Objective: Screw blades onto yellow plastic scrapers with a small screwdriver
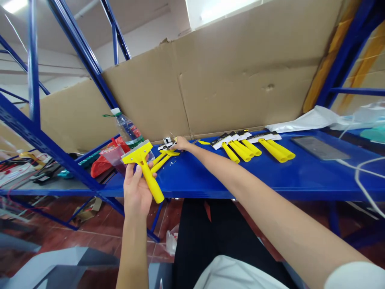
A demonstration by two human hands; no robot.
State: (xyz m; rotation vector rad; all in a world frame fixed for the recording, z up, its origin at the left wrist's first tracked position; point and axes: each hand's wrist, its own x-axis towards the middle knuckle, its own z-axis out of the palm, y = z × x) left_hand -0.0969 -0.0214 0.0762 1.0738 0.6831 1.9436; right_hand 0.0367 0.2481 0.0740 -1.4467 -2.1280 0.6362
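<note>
My left hand is closed round a yellow scraper, its wide head tilted up to the left and its handle slanting down to the right. At the back of the blue shelf, my right hand is closed, small in view, its fingers partly hidden. What it grips there cannot be made out. Just beneath it lie more yellow scrapers, with small white bits beside them. A small black and white object is close to the right fingertips.
Several yellow-handled scrapers with black and white covers lie further right. A plastic bottle and a red bag are at the left. A phone with a white cable rests on the right. Cardboard backs the blue shelf.
</note>
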